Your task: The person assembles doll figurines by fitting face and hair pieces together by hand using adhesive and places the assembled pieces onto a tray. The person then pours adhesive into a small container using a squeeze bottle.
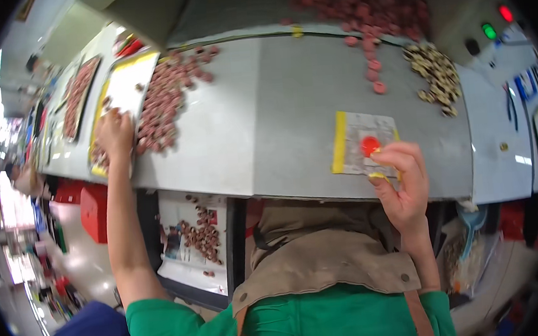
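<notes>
My right hand (pixel 403 183) pinches a small red disc (pixel 369 145) between thumb and fingertips, over a paper sheet with a yellow edge (pixel 362 142) on the grey table (pixel 265 118). Far out to the side, my left hand (pixel 114 133) lies flat, fingers spread, on a white tray (pixel 125 91) beside heaped reddish discs (pixel 166 103), perhaps holding none.

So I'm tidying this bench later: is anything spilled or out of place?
Yes. A few pink caps trail loose across the grey table away from the far pile, and more caps lie scattered on a sheet below the table edge.
</notes>
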